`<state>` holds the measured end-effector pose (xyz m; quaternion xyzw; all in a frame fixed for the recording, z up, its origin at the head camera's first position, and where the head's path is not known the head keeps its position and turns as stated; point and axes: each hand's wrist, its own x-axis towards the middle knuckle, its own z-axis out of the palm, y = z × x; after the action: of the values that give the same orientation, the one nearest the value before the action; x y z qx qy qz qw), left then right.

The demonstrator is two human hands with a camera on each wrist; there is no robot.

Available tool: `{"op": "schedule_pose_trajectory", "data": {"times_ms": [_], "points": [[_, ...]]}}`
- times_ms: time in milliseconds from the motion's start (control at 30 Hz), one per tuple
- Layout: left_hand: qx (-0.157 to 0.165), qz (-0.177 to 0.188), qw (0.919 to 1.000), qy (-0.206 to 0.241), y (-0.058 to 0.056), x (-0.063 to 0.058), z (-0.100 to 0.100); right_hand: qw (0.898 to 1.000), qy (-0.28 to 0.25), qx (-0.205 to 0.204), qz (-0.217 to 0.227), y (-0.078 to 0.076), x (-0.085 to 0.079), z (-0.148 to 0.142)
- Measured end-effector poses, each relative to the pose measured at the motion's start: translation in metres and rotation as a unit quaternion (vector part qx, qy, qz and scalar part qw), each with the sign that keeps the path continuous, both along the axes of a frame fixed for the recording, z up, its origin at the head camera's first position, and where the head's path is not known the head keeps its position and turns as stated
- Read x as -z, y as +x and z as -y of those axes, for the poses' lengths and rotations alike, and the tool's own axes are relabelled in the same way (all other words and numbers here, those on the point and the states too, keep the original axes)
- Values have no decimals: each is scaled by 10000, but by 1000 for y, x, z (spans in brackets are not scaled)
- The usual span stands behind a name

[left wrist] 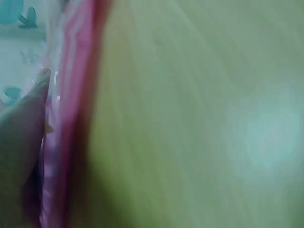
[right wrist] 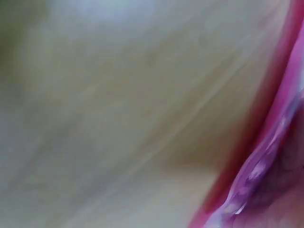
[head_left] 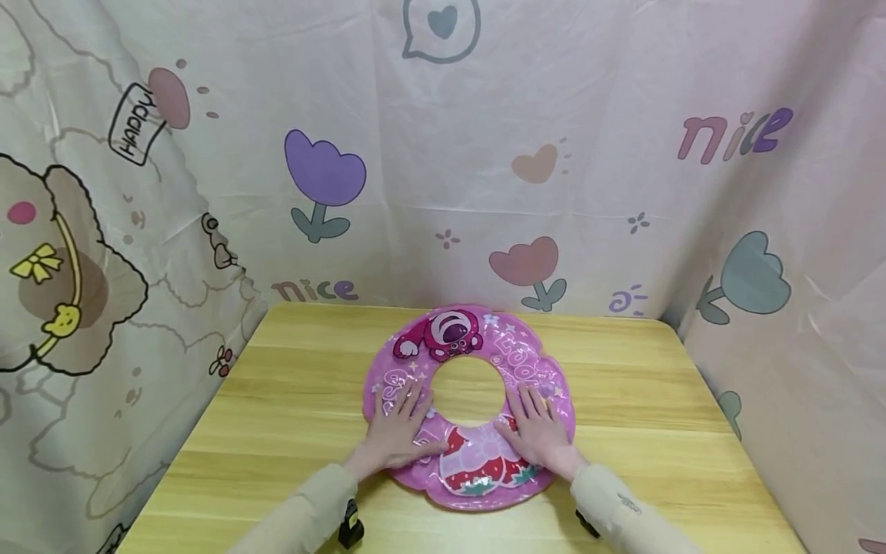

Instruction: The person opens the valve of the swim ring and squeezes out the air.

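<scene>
A pink inflatable swim ring (head_left: 471,485), printed with a cartoon bear and strawberries, lies flat on the wooden table. The left hand (head_left: 398,431) rests on its left side with fingers spread and straight. On the ring's right side, the right hand (head_left: 538,431) lies palm down, its fingers also stretched out. In the left wrist view, the ring's edge (left wrist: 76,95) runs beside a finger of the left hand (left wrist: 23,133). The right wrist view shows the ring's glossy edge (right wrist: 256,171) against part of the right hand (right wrist: 280,204).
The wooden table (head_left: 277,400) extends around the ring on every side. Behind it hangs a pale printed curtain (head_left: 429,138) with flowers and hearts, and similar cloth covers the left and right sides. A dark strapped device (head_left: 351,527) sits under the left sleeve.
</scene>
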<state>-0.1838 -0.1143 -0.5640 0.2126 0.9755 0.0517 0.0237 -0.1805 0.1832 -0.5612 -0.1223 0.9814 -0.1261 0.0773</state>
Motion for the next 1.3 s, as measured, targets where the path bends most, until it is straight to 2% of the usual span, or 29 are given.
{"op": "schedule_pose_trajectory", "data": {"times_ms": [67, 167, 233, 300, 367, 467, 567, 633, 700, 733, 767, 833, 900, 967, 1033, 1100, 1200, 1300], "points": [[43, -260, 9996, -135, -7, 4, 5, 10000, -30, 47, 51, 6, -6, 4], [128, -840, 9960, -287, -23, 9, 15, 10000, 13, -81, 19, 13, -18, 8], [66, -1218, 9922, -271, -30, 8, 17, 9992, 13, -375, -165, 12, -28, 8], [-68, -1408, 9900, -111, -31, 5, 13, 9961, -139, -690, -524, 4, -38, 3], [-329, -1240, 9915, 222, -25, -1, 5, 9913, -429, -879, -879, -13, -44, -5], [-596, -630, 9943, 627, -11, -4, -10, 9840, -808, -927, -1290, -45, -45, -22], [-531, -34, 9957, 754, 0, 3, -19, 9838, -855, -987, -1229, -68, -38, -37], [-316, 148, 9965, 754, 3, 9, -17, 9868, -630, -1132, -975, -76, -31, -45], [-75, 264, 9970, 724, 2, 14, -9, 9906, -474, -1182, -505, -77, -26, -52], [79, 200, 9973, 700, -1, 15, -3, 9917, -392, -1187, -299, -76, -24, -55], [231, 111, 9975, 657, -4, 17, 5, 9921, -347, -1197, -166, -74, -22, -58], [468, -320, 9973, 472, -12, 17, 20, 9922, -362, -1191, -5, -69, -20, -64], [557, -870, 9941, 317, -21, 17, 34, 9906, -530, -1252, -144, -63, -21, -67], [466, -1397, 9887, 288, -28, 18, 43, 9872, -661, -1360, -503, -59, -21, -69], [242, -1590, 9860, 435, -32, 16, 46, 9845, -781, -1340, -823, -58, -21, -68], [47, -1366, 9881, 701, -33, 16, 44, 9814, -841, -1302, -1131, -60, -20, -65], [-365, -792, 9911, 1010, -34, 17, 34, 9813, -844, -1113, -1327, -65, -15, -59], [-729, -346, 9908, 1090, -35, 20, 27, 9866, -569, -1054, -1106, -68, -7, -56]]}}
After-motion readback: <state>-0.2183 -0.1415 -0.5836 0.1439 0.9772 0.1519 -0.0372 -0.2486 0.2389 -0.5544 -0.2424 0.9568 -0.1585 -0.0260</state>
